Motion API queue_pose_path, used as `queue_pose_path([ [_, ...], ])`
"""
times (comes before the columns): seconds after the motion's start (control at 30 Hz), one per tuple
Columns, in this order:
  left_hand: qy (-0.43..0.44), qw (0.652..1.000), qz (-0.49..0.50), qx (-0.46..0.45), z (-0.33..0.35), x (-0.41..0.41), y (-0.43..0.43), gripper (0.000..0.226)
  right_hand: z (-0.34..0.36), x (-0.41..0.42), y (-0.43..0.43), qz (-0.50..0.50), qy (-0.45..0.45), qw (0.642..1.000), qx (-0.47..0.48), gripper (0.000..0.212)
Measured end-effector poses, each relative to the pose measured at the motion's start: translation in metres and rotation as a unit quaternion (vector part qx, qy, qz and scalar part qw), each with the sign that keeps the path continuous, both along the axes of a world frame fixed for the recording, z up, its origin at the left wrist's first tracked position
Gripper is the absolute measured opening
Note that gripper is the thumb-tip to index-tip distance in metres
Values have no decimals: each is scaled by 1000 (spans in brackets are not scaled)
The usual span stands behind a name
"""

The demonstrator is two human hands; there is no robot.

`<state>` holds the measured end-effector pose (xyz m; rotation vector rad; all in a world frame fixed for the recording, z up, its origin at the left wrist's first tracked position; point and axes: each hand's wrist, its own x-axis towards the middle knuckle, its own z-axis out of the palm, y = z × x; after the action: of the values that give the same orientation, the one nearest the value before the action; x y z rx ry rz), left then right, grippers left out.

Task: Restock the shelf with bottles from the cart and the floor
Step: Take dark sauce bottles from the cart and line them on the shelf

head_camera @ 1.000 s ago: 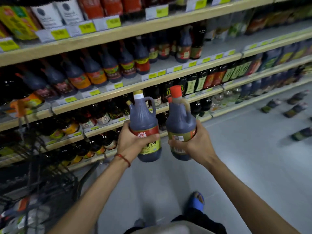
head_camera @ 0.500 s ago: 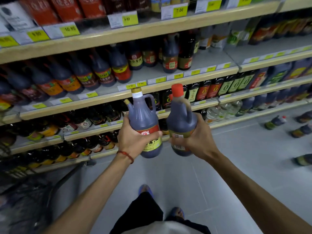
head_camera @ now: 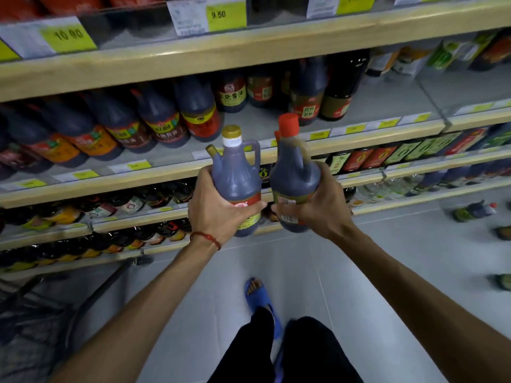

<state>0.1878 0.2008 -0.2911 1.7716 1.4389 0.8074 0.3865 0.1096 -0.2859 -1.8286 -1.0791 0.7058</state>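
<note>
My left hand (head_camera: 218, 214) grips a dark sauce jug with a gold cap (head_camera: 236, 175) around its lower body. A second dark jug with a red cap (head_camera: 293, 175) is held the same way by my right hand (head_camera: 318, 211). Both jugs stand upright, side by side and almost touching, in front of the shelf (head_camera: 276, 161). Just behind and above them, the grey shelf board shows a bare patch (head_camera: 262, 120) between a row of dark bottles on the left (head_camera: 154, 120) and two bottles at the back right (head_camera: 320, 98).
The black wire cart (head_camera: 41, 313) sits at the lower left. Several bottles lie on the grey floor at the right (head_camera: 472, 211). Lower shelves hold rows of smaller dark bottles (head_camera: 138, 200). My legs and a blue sandal (head_camera: 257, 297) are below my arms.
I have stepped closer to the shelf and both jugs have risen toward the board with the bare patch. The cart has slid further to the lower left of the view.
</note>
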Motion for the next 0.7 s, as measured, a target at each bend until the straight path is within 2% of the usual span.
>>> queue_pose_path([
  [0.17,-4,999,14,45,-23,13,35,91,-17,12,43,6,-16,999,28,88],
  [0.4,-25,991,43,123,-34,28,68,92,-34,38,73,46,-47,997,46,90],
  [0.7,-92,959,23,267,-23,56,93,86,-39,56,84,51,-63,992,95,86],
])
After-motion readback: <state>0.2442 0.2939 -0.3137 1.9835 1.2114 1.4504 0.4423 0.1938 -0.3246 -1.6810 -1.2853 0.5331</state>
